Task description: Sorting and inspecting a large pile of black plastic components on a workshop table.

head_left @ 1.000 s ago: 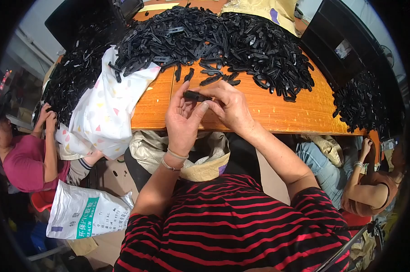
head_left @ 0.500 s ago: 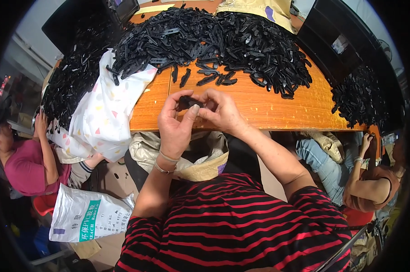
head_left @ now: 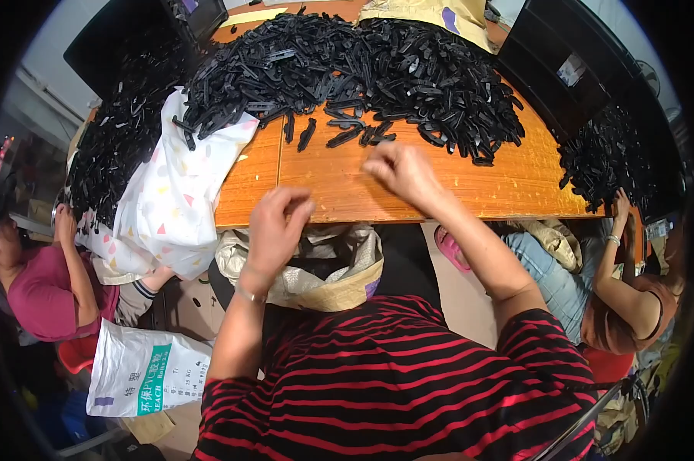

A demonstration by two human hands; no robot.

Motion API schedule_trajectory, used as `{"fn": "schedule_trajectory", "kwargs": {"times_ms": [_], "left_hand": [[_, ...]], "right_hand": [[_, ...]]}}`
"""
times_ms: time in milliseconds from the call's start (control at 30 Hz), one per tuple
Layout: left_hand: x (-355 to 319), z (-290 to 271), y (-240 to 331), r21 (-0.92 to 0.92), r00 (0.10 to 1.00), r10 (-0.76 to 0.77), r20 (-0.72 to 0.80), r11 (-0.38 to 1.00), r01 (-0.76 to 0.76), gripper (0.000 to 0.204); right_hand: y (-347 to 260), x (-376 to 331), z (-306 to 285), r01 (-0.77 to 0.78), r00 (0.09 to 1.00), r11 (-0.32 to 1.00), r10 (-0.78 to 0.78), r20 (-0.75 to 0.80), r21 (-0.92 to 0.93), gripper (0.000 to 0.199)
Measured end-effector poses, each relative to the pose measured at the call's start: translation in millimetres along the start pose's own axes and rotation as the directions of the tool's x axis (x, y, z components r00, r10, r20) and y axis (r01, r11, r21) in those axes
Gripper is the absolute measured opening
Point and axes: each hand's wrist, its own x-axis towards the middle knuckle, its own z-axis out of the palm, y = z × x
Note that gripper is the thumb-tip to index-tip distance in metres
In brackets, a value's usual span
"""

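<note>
Hands are seen over the near edge of the wooden table (head_left: 454, 192), which serves as landmark. Left hand (head_left: 274, 230) is hung just past that edge, over the open sack (head_left: 324, 273) below it, fingers curled loosely downward; whether anything is held cannot be told. Right hand (head_left: 400, 170) is raised over the table's bare near part, fingers bunched together and motion-blurred; no piece is made out in it, so its grip cannot be told either. Nearest to it, a few loose black plastic clips (head_left: 339, 134) are scattered on the wood, just short of the big heap of black clips (head_left: 362, 65) spread across the table's far half. The pieces are seen as small, narrow, matte black strips, lying in all directions. A white patterned cloth (head_left: 174, 196) is draped over the table's left corner. At the table's left and right ends, other people's arms are seen beside further black piles.
</note>
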Motion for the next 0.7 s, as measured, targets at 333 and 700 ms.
{"fn": "schedule_trajectory", "kwargs": {"times_ms": [333, 700], "left_hand": [[112, 72, -14, 0.482, 0.973, 0.18, -0.142, 0.872, -0.091, 0.018], [90, 62, -25, 0.433, 0.937, 0.34, -0.081, 0.858, -0.275, 0.018]], "right_hand": [[24, 33, 5, -0.133, 0.988, 0.932, 0.15, 0.026, -0.336, 0.032], [39, 26, -17, -0.119, 0.988, 0.902, 0.147, 0.037, -0.416, 0.024]]}}
